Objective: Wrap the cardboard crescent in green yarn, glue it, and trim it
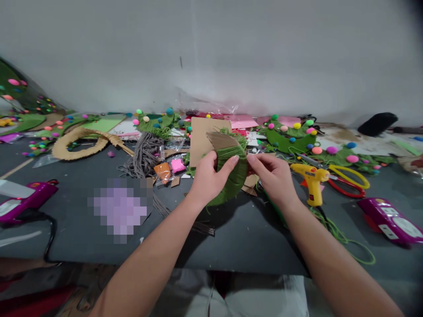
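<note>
A curved cardboard piece wrapped in green yarn (pixel 233 174) is held up over the table, its upper left tip bare brown. My left hand (pixel 211 176) is closed on its left side, the thumb lying across the yarn. At the right edge of the piece, my right hand (pixel 272 176) is closed in a pinch. Its fingertips touch that edge, and whatever is between them is too small to make out. Behind the wrapped piece stands a flat brown cardboard sheet (pixel 201 136), partly hidden. Something green lies partly covered under my right wrist.
To the right are a yellow glue gun (pixel 312 180), scissors (pixel 348 180), loose green yarn (pixel 358 257) and a purple power strip (pixel 390 220). On the left lie grey yarn (pixel 143 154), a tan wreath ring (pixel 62 149) and another purple device (pixel 36 200). Pom-pom-decorated green pieces line the wall.
</note>
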The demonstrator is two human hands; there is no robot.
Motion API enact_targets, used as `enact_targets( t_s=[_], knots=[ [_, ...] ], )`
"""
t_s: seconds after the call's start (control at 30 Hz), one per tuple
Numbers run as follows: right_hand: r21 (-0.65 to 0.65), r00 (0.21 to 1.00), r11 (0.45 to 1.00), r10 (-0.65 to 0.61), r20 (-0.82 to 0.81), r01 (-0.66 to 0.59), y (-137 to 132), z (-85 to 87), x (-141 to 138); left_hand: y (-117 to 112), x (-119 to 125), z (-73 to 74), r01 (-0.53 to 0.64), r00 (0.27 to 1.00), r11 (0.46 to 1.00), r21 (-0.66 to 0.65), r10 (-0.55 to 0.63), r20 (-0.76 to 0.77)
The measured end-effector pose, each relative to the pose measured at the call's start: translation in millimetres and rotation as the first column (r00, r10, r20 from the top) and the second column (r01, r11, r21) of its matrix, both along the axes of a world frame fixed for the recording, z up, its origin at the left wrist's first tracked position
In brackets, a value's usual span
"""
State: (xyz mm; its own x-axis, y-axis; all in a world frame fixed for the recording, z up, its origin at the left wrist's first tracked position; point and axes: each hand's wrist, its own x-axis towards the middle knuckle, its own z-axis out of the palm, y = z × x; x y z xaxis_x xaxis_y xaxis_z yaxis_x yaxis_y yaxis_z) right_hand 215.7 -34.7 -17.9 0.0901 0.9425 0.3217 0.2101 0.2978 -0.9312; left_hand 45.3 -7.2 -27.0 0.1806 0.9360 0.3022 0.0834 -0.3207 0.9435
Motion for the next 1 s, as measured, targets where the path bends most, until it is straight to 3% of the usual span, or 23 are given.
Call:
enact_targets(
  t_s=[0.13, 0.23, 0.47, 1.0],
  knots=[
    [0.064, 0.997, 0.997, -0.047, -0.064, 0.051, 1.6, -3.2, 1.4, 1.4, -0.4, -2.2, 0.005, 1.000, 1.000, -0.023, -0.005, 0.010],
    [0.151, 0.996, 0.985, -0.090, 0.004, 0.088, 1.0, -4.5, 2.6, 2.3, -0.6, -3.8, 0.024, 0.999, 0.999, -0.045, -0.023, 0.024],
    [0.288, 0.988, 0.957, -0.080, 0.130, 0.039, -0.2, -4.7, 2.1, 3.2, -0.5, -3.7, 0.041, 0.999, 0.997, -0.068, -0.038, 0.031],
    [0.121, 0.978, 0.992, -0.058, 0.200, 0.034, 1.9, -5.0, 7.4, -1.8, -0.3, 1.7, 0.077, 0.997, 0.996, -0.054, -0.076, 0.029]
  ],
)
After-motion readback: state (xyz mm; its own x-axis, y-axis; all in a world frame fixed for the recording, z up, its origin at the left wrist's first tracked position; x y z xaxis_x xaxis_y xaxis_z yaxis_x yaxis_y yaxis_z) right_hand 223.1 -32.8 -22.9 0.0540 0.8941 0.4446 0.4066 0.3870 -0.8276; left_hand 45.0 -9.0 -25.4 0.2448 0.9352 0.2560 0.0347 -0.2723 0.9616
